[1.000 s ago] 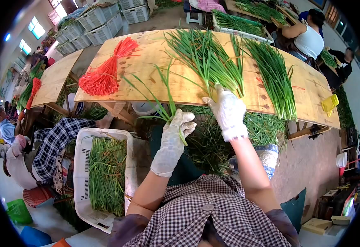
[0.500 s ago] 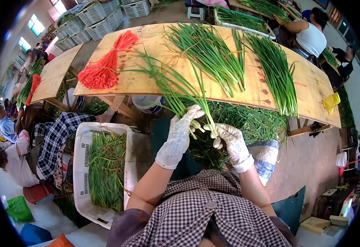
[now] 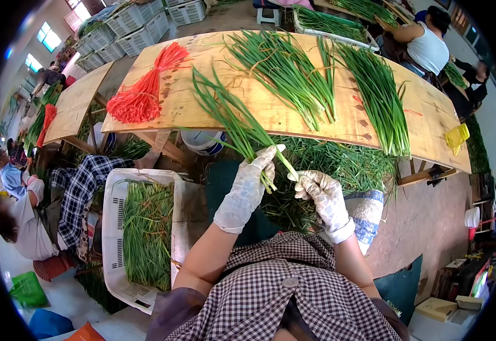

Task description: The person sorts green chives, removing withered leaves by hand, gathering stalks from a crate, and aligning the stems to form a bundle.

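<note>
My left hand [image 3: 249, 184], in a thin whitish glove, is closed around a small bunch of green chives [image 3: 232, 122]. Their leaves reach up over the table's near edge and their pale ends point down toward me. To its right, my gloved right hand [image 3: 323, 199] pinches the pale lower end of a chive stalk that slants across from the left hand. On the wooden table [image 3: 202, 108] in front lie a loose pile of chives [image 3: 282, 74] and a thicker bundle [image 3: 377, 96] on the right. A bunch of red ties [image 3: 140, 96] sits at the left.
A white crate [image 3: 111, 238] of chives stands at my left. Loose greens [image 3: 338, 165] lie heaped below the table, beside a white-and-blue sack [image 3: 366, 216]. A bucket [image 3: 202, 142] is under the table. A yellow object [image 3: 457, 138] sits at its right end. Other people work nearby.
The upright stalks in my right hand have swung left against the bunch in my left hand. My right fingers have closed into a pinch on one stalk's end.
</note>
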Demonstrator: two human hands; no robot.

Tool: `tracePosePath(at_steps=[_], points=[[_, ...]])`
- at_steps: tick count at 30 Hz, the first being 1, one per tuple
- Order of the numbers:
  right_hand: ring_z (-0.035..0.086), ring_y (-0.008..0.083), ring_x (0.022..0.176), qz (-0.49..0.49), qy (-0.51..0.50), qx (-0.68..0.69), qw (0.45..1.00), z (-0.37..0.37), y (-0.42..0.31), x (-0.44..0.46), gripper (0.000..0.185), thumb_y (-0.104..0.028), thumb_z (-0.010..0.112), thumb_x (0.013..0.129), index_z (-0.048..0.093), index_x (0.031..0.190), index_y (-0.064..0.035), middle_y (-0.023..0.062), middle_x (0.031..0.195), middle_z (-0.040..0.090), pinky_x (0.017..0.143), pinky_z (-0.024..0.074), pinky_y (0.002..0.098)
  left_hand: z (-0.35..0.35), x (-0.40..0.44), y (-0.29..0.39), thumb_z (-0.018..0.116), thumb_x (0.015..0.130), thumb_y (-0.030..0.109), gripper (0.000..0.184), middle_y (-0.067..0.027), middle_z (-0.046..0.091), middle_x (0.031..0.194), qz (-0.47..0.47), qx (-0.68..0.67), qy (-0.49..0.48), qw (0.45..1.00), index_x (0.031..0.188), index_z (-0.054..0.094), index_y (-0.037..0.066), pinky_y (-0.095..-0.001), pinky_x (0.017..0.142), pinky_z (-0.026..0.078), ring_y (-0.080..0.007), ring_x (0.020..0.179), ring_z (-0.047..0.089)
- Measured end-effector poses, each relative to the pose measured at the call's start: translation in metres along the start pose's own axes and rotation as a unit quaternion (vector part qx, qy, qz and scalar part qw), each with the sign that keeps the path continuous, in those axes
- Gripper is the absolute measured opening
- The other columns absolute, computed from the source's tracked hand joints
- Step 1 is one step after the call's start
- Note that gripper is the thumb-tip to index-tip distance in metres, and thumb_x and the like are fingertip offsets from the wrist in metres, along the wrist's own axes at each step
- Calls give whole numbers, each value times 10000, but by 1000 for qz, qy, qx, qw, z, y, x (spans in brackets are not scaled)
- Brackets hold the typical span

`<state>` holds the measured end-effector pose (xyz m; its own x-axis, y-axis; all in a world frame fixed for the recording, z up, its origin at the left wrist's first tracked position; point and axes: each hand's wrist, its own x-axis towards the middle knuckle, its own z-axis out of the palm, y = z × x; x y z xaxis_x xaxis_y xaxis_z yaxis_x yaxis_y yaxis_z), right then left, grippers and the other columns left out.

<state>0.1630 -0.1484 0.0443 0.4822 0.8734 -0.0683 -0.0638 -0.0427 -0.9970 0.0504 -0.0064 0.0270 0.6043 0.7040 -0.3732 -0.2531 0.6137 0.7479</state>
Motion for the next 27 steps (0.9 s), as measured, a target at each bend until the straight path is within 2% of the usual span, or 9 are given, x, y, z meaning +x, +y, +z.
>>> tracePosePath(at_steps=[5, 10, 15, 18, 19, 21, 24, 25, 27], points=[[620, 92, 761, 62, -41, 99, 992, 3, 11, 10, 345, -272, 463, 992, 627, 1125, 1, 54, 951, 677, 728, 510, 230, 0, -4, -4, 720, 827, 147, 152, 55, 500, 601, 11, 47, 56, 997, 910, 661, 35, -202, 442, 320, -41, 481, 407], [633, 107, 709, 79, 13, 79, 994, 16, 20, 33, 206, -58, 659, 865, 645, 1034, 59, 76, 879, 680, 629, 522, 213, 7, -11, -10, 747, 798, 130, 109, 48, 541, 615, 40, 131, 68, 988, 834, 677, 54, -201, 441, 317, -33, 493, 428], [652, 123, 681, 56, 34, 102, 993, 17, 32, 30, 139, -86, 646, 861, 660, 907, 44, 79, 786, 678, 600, 527, 239, 2, -7, -10, 744, 799, 118, 105, 52, 536, 609, 82, 102, 94, 987, 833, 673, 49, -197, 441, 314, -32, 492, 426], [671, 218, 630, -11, -47, -279, 959, -4, 50, 14, 175, -197, 678, 782, 677, 836, -30, 132, 738, 682, 607, 540, 311, -6, -5, 10, 698, 840, 140, 105, 57, 527, 609, 135, 72, 62, 986, 835, 664, 40, -193, 464, 327, -38, 501, 430], [669, 290, 696, 30, -98, -469, 877, -12, 51, 9, 225, -273, 658, 809, 700, 869, -60, 148, 803, 683, 666, 546, 356, -8, -6, 21, 679, 858, 154, 117, 54, 531, 619, 151, 58, 11, 987, 842, 663, 40, -192, 479, 337, -39, 513, 435], [669, 309, 790, 110, -181, -580, 787, -32, 64, 9, 269, -320, 651, 822, 709, 958, -95, 147, 857, 686, 744, 537, 384, -6, -22, 42, 600, 912, 175, 171, -36, 611, 818, 187, 70, -126, 972, 944, 631, 10, -224, 645, 456, -100, 711, 562], [674, 279, 812, -50, 62, -454, 887, -24, 25, 17, 254, -286, 647, 847, 690, 1043, -131, 103, 943, 691, 732, 541, 346, 11, -30, 59, 550, 940, 280, 250, -94, 624, 1041, 157, -118, -171, 966, 1060, 578, 62, -370, 837, 540, -230, 974, 645], [674, 277, 790, -139, 136, -390, 900, -19, 9, 23, 231, -266, 644, 851, 690, 1030, -127, 100, 948, 689, 702, 544, 338, 9, -21, 54, 506, 965, 293, 261, -62, 624, 914, 117, -131, -83, 981, 1049, 568, 54, -321, 710, 532, -179, 783, 643], [670, 267, 723, -199, 213, -481, 827, -15, -27, 44, 168, -254, 652, 843, 691, 941, -123, 84, 878, 691, 628, 538, 331, -18, 8, 31, 487, 974, 326, 286, -11, 559, 743, 8, -222, -173, 959, 1026, 564, 55, -259, 548, 442, -113, 567, 525]])
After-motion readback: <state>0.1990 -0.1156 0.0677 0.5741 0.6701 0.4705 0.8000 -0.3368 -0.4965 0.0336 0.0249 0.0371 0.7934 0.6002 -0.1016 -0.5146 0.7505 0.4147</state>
